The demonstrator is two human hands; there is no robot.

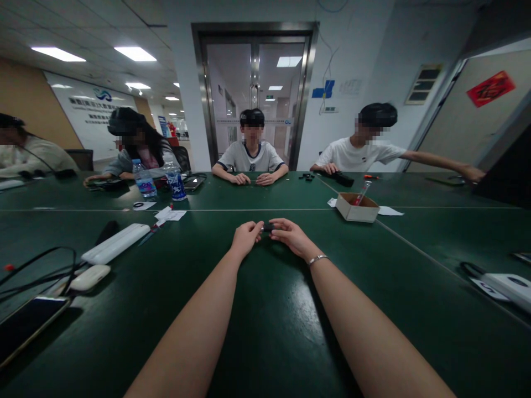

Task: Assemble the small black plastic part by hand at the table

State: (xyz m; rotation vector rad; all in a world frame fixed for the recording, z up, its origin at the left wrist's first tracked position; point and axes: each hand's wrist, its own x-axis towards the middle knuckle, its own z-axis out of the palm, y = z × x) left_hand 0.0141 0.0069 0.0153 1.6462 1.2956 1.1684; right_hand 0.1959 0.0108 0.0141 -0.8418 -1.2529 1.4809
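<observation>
Both my arms stretch out over the dark green table. My left hand and my right hand meet at the middle of the table, fingers curled. Between their fingertips sits a small black object, pinched from both sides just above the tabletop. A thin silver bracelet circles my right wrist.
A small cardboard box holding a red-tipped tool lies to the right. A white power strip, a white case, black cables and a phone lie at left. Two water bottles stand farther back. Several other people sit around the table.
</observation>
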